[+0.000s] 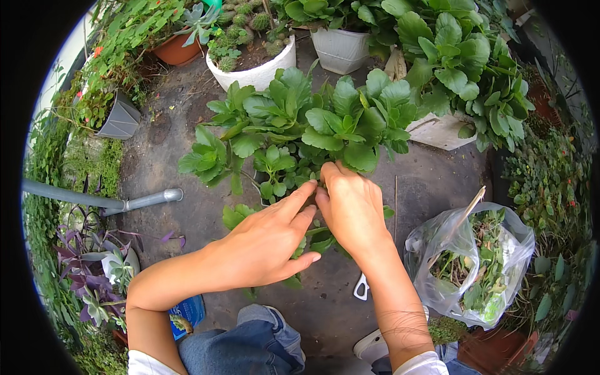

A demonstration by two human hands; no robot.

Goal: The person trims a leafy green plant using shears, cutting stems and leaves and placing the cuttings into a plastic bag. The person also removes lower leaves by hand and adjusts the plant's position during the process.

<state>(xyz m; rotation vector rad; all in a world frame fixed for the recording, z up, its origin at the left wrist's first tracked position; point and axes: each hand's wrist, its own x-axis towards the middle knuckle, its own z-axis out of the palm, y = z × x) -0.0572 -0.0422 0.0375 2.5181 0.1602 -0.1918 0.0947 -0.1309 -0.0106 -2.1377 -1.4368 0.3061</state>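
A leafy green succulent (344, 117), probably a kalanchoe, spreads in front of me. Its foliage hides nearly all of its pot. My right hand (351, 201) reaches into the lower stems from the right, thumb and index finger close together. Leaves and fingers hide whether a stem is between them. My left hand (276, 239) comes in from the left with its index fingertip beside the right thumb, at the leaves. Its fingers are apart, with nothing visible in them. Below both hands, more leaves (321, 241) hang over the dark ground sheet (318, 314).
To the right stands a clear plastic bag (518, 248) of plant cuttings with a dry stick (471, 206). A white looped handle (361, 287) lies near my right forearm. At left is a grey pipe (154, 200). A white cactus pot (255, 77) and a white planter (340, 49) stand behind.
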